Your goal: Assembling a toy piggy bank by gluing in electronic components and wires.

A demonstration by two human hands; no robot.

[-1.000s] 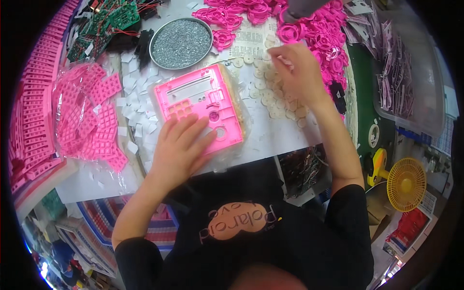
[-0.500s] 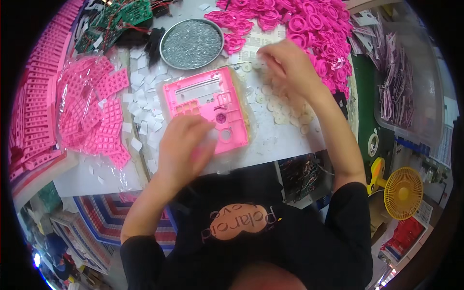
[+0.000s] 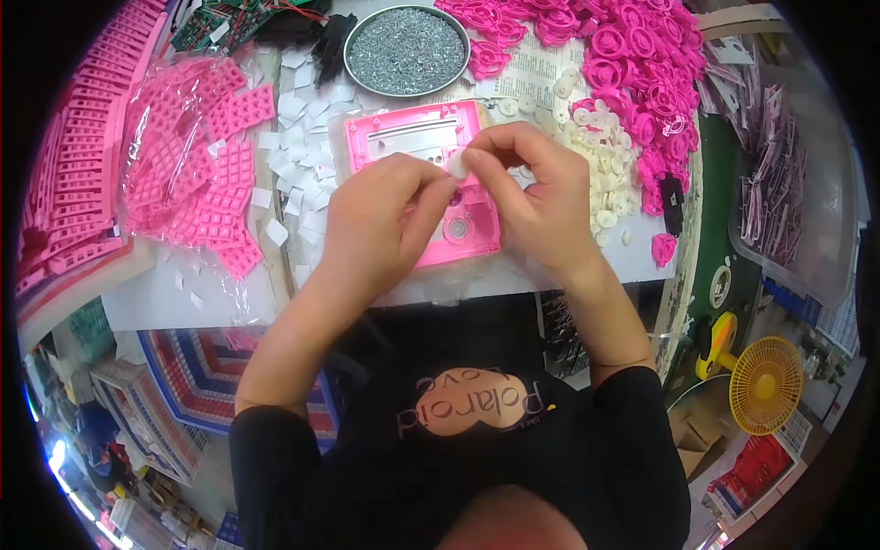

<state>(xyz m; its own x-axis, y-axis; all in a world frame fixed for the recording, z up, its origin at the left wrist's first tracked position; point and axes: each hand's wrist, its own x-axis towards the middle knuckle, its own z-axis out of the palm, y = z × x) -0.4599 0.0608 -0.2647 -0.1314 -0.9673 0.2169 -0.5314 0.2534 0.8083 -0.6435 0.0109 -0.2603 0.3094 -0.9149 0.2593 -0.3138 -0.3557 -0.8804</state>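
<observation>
Over the pink plastic casing (image 3: 472,246), which lies on a padded, plastic-wrapped rest, my two hands are close together. Between the thumb and forefinger of my right hand (image 3: 543,197) is a small white disc (image 3: 458,164). My left hand (image 3: 380,220) is pinched just beside that disc, low over the casing's middle; whatever is between its fingertips is hidden. A round opening and a long slotted panel show in the casing; my hands cover its centre. To the right of my right hand spreads a heap of similar cream-white discs (image 3: 600,151).
Behind the casing stands a round metal dish (image 3: 408,93) of small screws (image 3: 408,50). White paper-like squares (image 3: 291,151) and bagged pink keypads (image 3: 170,165) lie left, green circuit boards (image 3: 225,32) far left. Pink ring parts (image 3: 632,73) are heaped far right, near a yellow fan (image 3: 768,385).
My right hand has come left from the disc heap to the casing and now holds a white disc. My left hand has moved in beside it. The whole view has shifted slightly.
</observation>
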